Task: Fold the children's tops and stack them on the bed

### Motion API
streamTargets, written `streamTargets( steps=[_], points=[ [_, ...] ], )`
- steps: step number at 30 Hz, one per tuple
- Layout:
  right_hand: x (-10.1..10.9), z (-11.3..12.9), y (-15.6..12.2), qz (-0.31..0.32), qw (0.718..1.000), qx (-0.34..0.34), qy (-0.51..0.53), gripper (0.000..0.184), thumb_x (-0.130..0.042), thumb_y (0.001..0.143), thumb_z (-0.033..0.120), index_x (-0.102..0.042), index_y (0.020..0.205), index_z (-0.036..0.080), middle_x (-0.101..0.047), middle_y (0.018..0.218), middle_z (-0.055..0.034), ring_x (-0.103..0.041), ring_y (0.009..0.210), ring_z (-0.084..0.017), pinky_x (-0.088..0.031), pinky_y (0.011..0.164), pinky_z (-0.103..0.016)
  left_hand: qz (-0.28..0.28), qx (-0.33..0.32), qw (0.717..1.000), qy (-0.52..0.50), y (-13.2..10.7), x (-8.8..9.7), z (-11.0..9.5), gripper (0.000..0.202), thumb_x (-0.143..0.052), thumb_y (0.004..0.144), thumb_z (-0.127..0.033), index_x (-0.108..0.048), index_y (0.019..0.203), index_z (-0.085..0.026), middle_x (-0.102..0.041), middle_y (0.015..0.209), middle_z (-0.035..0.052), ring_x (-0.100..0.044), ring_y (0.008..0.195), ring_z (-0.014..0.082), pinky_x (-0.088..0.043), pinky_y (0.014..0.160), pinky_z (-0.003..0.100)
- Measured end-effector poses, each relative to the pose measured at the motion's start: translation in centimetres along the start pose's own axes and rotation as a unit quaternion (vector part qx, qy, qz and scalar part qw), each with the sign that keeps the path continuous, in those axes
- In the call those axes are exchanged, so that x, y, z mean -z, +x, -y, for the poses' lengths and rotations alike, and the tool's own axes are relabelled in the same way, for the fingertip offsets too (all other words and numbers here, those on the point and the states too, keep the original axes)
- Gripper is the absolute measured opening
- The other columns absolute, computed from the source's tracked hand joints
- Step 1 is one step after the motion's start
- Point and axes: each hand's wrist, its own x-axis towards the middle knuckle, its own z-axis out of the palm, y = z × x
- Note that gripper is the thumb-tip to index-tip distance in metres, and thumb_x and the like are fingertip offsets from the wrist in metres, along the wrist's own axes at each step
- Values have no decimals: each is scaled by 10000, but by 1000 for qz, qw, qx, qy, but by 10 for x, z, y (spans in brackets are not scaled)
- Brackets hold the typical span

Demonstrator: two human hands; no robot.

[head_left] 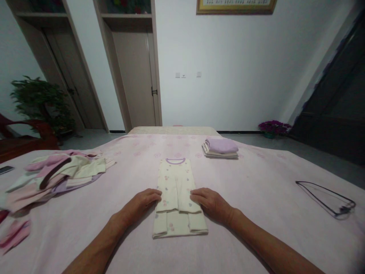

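A cream child's garment (176, 190) with a purple collar and small printed motifs lies folded into a narrow strip in the middle of the pink bedsheet (256, 190). My left hand (142, 203) rests at its left edge, fingers curled onto the fabric. My right hand (211, 201) rests at its right edge, fingers likewise on the cloth. Both hands pinch the folded sides near the garment's lower half.
A heap of unfolded pink and cream clothes (54, 175) lies at the left. A small stack of folded clothes (221, 148) with a lilac piece on top sits behind. A wire hanger (327, 198) lies at the right. A phone (6, 169) is at the far left.
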Motion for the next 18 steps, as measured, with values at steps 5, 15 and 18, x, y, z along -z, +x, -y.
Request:
streamTargets(
  steps=[5, 15, 18],
  points=[
    [2, 1, 2, -16, 1000, 5, -1, 251, -513, 966, 198, -641, 1182, 197, -702, 1177, -132, -650, 1066, -222, -539, 914, -392, 11, -6, 1000, -7, 0, 2, -1, 211, -501, 990, -209, -667, 1119, -227, -685, 1220, 88, -666, 1086, 166, -555, 936, 312],
    [14, 1, 5, 13, 1000, 18, 11, 313, -506, 967, 265, -634, 1252, 248, -692, 1241, -92, -537, 1279, -255, -392, 1108, -481, 3, -40, 994, 98, 10, 7, -15, 192, -476, 963, -173, -655, 998, -229, -728, 1059, 66, -621, 1127, 217, -453, 1049, 443],
    [15, -1, 4, 28, 998, 15, 61, 323, -488, 981, 293, -618, 1273, 252, -684, 1259, -93, -567, 1258, -219, -359, 1139, -464, 12, -45, 996, 75, 10, 10, -17, 187, -476, 958, -191, -638, 1041, -235, -723, 1093, 64, -593, 1191, 222, -367, 1133, 471]
  ],
)
